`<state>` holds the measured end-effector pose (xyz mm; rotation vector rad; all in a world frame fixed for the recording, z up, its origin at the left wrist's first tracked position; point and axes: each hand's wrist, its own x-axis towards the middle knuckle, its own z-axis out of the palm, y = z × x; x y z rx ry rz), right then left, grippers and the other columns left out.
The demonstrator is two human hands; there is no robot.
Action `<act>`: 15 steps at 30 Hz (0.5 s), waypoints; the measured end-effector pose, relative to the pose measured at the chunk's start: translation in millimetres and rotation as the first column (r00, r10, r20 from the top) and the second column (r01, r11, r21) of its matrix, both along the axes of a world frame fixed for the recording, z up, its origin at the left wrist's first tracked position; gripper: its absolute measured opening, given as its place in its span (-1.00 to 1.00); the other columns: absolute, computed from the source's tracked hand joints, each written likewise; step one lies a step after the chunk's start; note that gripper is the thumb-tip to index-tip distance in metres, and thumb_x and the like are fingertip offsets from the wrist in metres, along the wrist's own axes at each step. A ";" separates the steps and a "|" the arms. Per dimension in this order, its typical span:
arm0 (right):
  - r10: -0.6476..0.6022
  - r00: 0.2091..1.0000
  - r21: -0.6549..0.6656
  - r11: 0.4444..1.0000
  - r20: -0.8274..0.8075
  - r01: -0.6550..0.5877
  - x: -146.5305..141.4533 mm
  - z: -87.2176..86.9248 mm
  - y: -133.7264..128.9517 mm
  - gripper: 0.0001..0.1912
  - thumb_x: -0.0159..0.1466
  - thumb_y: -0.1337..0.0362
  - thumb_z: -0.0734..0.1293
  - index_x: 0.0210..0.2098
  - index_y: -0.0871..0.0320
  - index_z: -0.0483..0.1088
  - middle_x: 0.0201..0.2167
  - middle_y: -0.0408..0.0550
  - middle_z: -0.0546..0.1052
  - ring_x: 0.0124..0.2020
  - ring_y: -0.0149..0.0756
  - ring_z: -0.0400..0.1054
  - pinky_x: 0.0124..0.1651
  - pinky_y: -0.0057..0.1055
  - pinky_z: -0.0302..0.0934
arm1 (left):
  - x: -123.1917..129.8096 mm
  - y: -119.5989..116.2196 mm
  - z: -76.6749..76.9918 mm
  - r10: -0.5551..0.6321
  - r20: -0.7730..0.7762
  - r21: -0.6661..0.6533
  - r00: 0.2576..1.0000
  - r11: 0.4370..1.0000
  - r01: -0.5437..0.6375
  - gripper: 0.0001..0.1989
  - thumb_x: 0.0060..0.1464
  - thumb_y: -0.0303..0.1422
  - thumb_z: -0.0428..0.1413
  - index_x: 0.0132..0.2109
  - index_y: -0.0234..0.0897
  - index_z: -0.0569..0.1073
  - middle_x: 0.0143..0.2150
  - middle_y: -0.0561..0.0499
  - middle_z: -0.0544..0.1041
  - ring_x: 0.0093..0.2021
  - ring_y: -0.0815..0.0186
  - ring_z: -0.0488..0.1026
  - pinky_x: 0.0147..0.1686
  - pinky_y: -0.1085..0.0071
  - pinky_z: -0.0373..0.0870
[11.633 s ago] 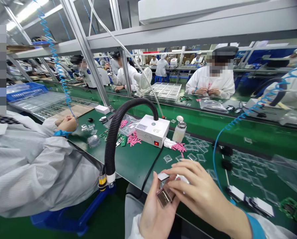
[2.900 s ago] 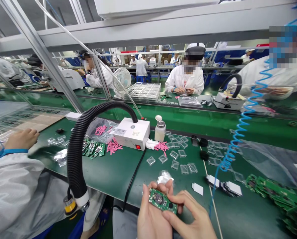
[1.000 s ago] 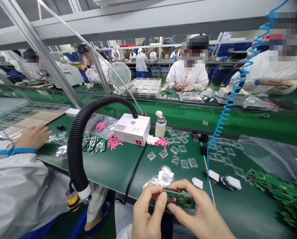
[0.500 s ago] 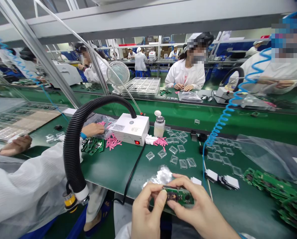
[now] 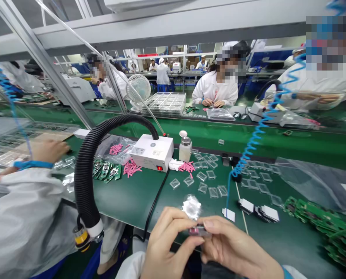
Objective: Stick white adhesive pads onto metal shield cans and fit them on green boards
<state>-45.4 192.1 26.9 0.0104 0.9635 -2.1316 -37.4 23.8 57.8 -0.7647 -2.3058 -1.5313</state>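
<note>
My left hand (image 5: 168, 242) and my right hand (image 5: 237, 244) meet low in the view over the green bench mat (image 5: 126, 197). Between their fingertips they pinch a small circuit board (image 5: 200, 231), turned nearly edge-on, with a pink bit showing on it. My fingers hide most of the board. Just above my hands lies a crumpled piece of transparent film (image 5: 191, 207), close to my left fingers but apart from them.
Several transparent plastic covers (image 5: 202, 182) lie ahead, with white cards (image 5: 266, 213) and stacked green circuit boards (image 5: 315, 219) to the right. A white fume extractor (image 5: 152, 153) with a black corrugated hose (image 5: 86, 174) stands left. A co-worker's hand (image 5: 49, 151) rests further left.
The circuit board has turned from face-up to nearly edge-on, and my fingers have closed around it. The co-worker's hand has moved from the pink strips back to the left.
</note>
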 end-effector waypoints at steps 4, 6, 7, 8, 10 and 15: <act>0.022 0.986 0.173 0.985 -0.168 0.007 3.4 10.9 0.0 -0.51 0.24 -0.05 0.25 -0.29 0.36 0.29 -0.54 -0.01 0.40 -0.60 -0.58 0.28 -0.48 -0.68 0.19 | 0.6 0.2 -0.6 0.034 0.079 0.043 0.996 0.998 -0.037 -0.81 0.03 -0.53 0.14 -0.22 -0.15 0.43 -0.33 0.14 0.48 -0.30 0.47 0.43 -0.29 0.59 0.36; -0.043 0.914 0.352 0.915 -0.403 0.198 5.8 18.8 1.6 -0.54 0.21 0.00 0.30 -0.14 0.30 0.31 -0.35 0.01 0.44 -0.40 -0.54 0.36 -0.32 -0.67 0.27 | 1.9 -1.2 -1.9 0.052 0.113 0.075 0.992 0.995 -0.060 -0.81 0.02 -0.53 0.14 -0.24 -0.14 0.43 -0.32 0.16 0.49 -0.30 0.48 0.44 -0.28 0.61 0.35; -0.066 0.832 0.406 0.850 -0.551 0.336 6.9 22.5 2.4 -0.57 0.19 0.06 0.35 -0.09 0.24 0.30 -0.27 -0.02 0.44 -0.31 -0.53 0.37 -0.22 -0.67 0.28 | 2.4 -2.1 -2.8 0.047 0.123 0.098 0.991 0.993 -0.060 -0.82 0.02 -0.52 0.15 -0.24 -0.13 0.43 -0.32 0.17 0.49 -0.30 0.48 0.44 -0.29 0.61 0.35; -0.066 0.721 0.413 0.782 -0.690 0.466 8.0 25.7 3.0 -0.61 0.17 0.15 0.38 -0.08 0.19 0.31 -0.23 -0.07 0.43 -0.24 -0.54 0.36 -0.15 -0.69 0.27 | 2.6 -3.0 -3.6 0.036 0.129 0.119 0.991 0.992 -0.052 -0.82 0.02 -0.51 0.15 -0.24 -0.12 0.43 -0.32 0.17 0.49 -0.31 0.47 0.44 -0.29 0.60 0.36; 0.008 0.457 0.334 0.693 -0.889 0.638 9.3 30.7 3.7 -0.75 0.16 0.32 0.39 -0.16 0.14 0.34 -0.24 -0.14 0.42 -0.21 -0.57 0.34 -0.13 -0.73 0.25 | 2.3 -4.5 -5.0 0.003 0.128 0.149 0.992 0.989 -0.022 -0.81 0.02 -0.49 0.16 -0.21 -0.11 0.43 -0.32 0.15 0.49 -0.30 0.45 0.44 -0.29 0.58 0.37; 0.150 0.062 0.145 0.645 -0.987 0.750 9.0 38.1 4.3 -0.84 0.17 0.43 0.36 -0.26 0.18 0.31 -0.33 -0.15 0.45 -0.29 -0.51 0.34 -0.24 -0.59 0.24 | 1.4 -3.1 -4.8 -0.042 0.084 0.207 0.996 0.978 0.024 -0.80 0.03 -0.50 0.15 -0.19 -0.14 0.42 -0.31 0.09 0.49 -0.28 0.40 0.45 -0.27 0.52 0.39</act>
